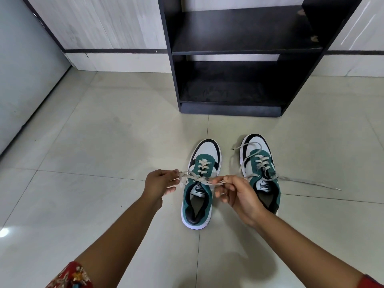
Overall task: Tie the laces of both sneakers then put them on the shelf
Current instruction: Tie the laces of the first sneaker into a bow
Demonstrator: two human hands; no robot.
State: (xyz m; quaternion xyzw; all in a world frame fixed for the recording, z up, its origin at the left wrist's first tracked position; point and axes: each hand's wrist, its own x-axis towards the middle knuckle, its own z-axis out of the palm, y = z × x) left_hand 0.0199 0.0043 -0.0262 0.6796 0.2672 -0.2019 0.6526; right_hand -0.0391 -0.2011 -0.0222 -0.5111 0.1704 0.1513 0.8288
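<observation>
Green sneakers (199,183), toes toward shelf (245,50).

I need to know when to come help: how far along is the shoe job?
Nothing looks finished. In hand: the left hand and right hand pull the laces of the left sneaker tight. Left: the right sneaker has loose laces on the floor, and the shelf holds no shoes.
</observation>
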